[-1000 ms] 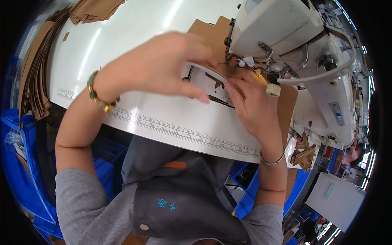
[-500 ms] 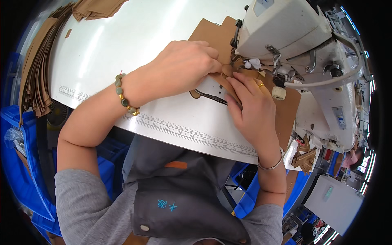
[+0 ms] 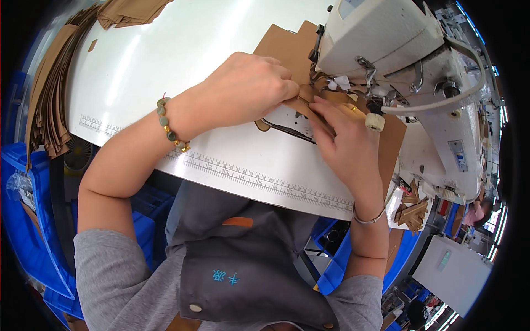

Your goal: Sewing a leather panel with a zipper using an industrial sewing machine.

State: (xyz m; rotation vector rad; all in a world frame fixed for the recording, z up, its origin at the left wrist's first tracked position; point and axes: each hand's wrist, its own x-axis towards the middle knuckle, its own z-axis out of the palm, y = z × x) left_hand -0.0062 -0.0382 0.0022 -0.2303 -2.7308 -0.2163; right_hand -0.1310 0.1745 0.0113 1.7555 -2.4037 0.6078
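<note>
A large brown sheet piece (image 3: 281,46) lies on the white table (image 3: 165,49) under the head of a white sewing machine (image 3: 375,33). My left hand (image 3: 251,88) is closed, pinching a folded brown edge (image 3: 305,103) just left of the needle area. My right hand (image 3: 345,144) grips the same edge a little lower and to the right, its fingers curled over it beside the presser foot, which is partly hidden. A dark-edged opening (image 3: 284,127) in the tabletop shows below the edge, partly covered by my hands.
Long brown pieces (image 3: 47,94) drape over the table's left end, more (image 3: 132,10) lie at the back. Small brown strips (image 3: 411,212) sit on a side surface at right. Blue bins (image 3: 33,231) stand below. A printed ruler (image 3: 254,182) runs along the front edge. A co-worker (image 3: 477,214) is at far right.
My left hand has moved up and right from over the opening to close on the brown edge, which now covers more of the opening. My right hand stays on it, shifted slightly.
</note>
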